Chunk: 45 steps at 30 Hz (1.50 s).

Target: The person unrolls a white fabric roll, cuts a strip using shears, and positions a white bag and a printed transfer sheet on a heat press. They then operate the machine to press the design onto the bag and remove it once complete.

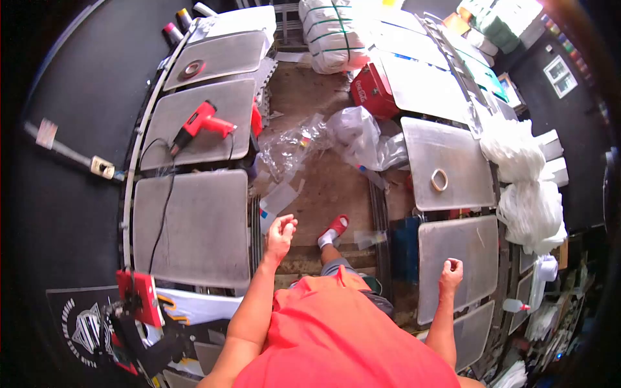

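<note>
My left hand (280,237) hangs over the aisle near the left-hand row of platens, its fingers loosely bent and a little apart, with nothing visible in it. Close to its wrist is a bare grey platen (194,226). My right hand (451,276) is curled closed above another grey platen (466,242) on the right. Whatever lies inside those fingers, if anything, is hidden. Farther along the left row lies a red and black heat gun (202,124), its cord trailing over the platens. A tape roll (439,180) sits on the right-hand platen beyond my right hand.
Crumpled clear plastic (291,145) and a plastic bag (354,132) lie across the aisle floor (323,187). Ahead stand a red cooler box (374,90) and a strapped white bale (333,35). Another tape roll (193,68) rests at the far left. White bundles (530,213) line the right side.
</note>
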### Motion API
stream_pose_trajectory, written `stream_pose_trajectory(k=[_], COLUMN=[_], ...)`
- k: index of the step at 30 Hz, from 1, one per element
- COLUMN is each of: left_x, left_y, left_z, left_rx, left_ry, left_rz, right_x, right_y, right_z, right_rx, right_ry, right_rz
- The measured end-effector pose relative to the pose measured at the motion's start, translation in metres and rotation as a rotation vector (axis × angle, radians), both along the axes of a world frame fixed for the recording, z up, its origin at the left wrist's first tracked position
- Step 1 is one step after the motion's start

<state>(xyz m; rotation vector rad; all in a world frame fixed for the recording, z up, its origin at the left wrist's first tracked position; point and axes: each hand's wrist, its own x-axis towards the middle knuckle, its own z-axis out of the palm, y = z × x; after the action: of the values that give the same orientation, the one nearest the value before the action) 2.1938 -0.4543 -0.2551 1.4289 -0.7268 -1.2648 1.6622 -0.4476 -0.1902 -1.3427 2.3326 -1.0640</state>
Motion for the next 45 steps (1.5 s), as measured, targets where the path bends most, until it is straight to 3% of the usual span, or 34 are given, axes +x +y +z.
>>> stream_pose_trajectory(k=[3, 5, 8, 9, 11, 13, 15, 17, 20, 24, 26, 28, 30, 32, 34, 36, 39, 41, 42, 44, 45], left_x=[0.011, 0.027, 0.06, 0.067, 0.073, 0.078, 0.086, 0.083, 0.08, 0.101, 0.114, 0.122, 0.13, 0.133, 0.144, 0.155, 0.174, 0.188, 0.193, 0.199, 0.2], left_y=[-0.043, -0.062, -0.097, -0.111, -0.148, -0.18, -0.214, -0.258, -0.345, -0.455, -0.513, -0.569, -0.605, -0.627, -0.631, -0.619, -0.596, -0.58, -0.579, -0.579, -0.583], left_z=[-0.071, -0.117, -0.152, -0.15, -0.127, -0.133, -0.151, -0.152, -0.142, -0.204, -0.223, -0.223, -0.24, -0.24, -0.252, -0.267, -0.285, -0.296, -0.297, -0.299, -0.3], left_rx=[0.227, 0.389, 0.504, 0.492, 0.567, 0.601, 0.624, 0.638, 0.61, 0.581, 0.635, 0.689, 0.609, 0.621, 0.708, 0.842, 1.03, 1.071, 1.104, 1.111, 1.1], left_ry=[0.028, -0.176, -0.366, -0.494, -0.381, -0.368, -0.573, -0.585, -0.715, -0.756, -0.667, -0.604, -0.322, -0.262, -0.236, -0.184, -0.182, -0.187, -0.193, -0.198, -0.199], left_rz=[0.102, 0.116, 0.131, 0.142, 0.161, 0.177, 0.063, 0.06, 0.002, -0.08, -0.127, -0.169, -0.079, -0.08, -0.117, -0.083, -0.096, -0.11, -0.102, -0.109, -0.106], right_x=[-0.006, -0.004, 0.034, 0.048, 0.083, 0.129, 0.175, 0.214, 0.256, 0.286, 0.297, 0.304, 0.307, 0.314, 0.336, 0.345, 0.349, 0.347, 0.34, 0.322, 0.319], right_y=[-0.087, -0.151, -0.248, -0.279, -0.337, -0.388, -0.435, -0.479, -0.537, -0.609, -0.647, -0.682, -0.723, -0.765, -0.838, -0.882, -0.94, -0.959, -0.958, -0.949, -0.944], right_z=[-0.011, -0.016, 0.0, 0.005, 0.015, 0.023, 0.012, -0.009, -0.073, -0.192, -0.231, -0.287, -0.347, -0.42, -0.432, -0.482, -0.493, -0.493, -0.512, -0.535, -0.532], right_rx=[-0.027, -0.043, -0.098, -0.081, -0.058, 0.058, 0.061, 0.156, 0.309, 0.478, 0.735, 0.827, 0.964, 0.812, 0.69, 0.609, 0.68, 1.075, 1.086, 1.308, 1.304], right_ry=[0.082, 0.097, -0.014, -0.092, -0.052, -0.228, -0.249, -0.26, -0.293, -0.094, -0.11, -0.023, 0.095, 0.215, 0.198, 0.433, 0.587, 0.559, 0.553, 0.309, 0.31], right_rz=[-0.036, 0.023, 0.181, 0.229, 0.34, 0.411, 0.519, 0.623, 0.695, 0.728, 0.661, 0.66, 0.705, 0.689, 0.736, 0.731, 0.645, 0.509, 0.506, 0.443, 0.446])
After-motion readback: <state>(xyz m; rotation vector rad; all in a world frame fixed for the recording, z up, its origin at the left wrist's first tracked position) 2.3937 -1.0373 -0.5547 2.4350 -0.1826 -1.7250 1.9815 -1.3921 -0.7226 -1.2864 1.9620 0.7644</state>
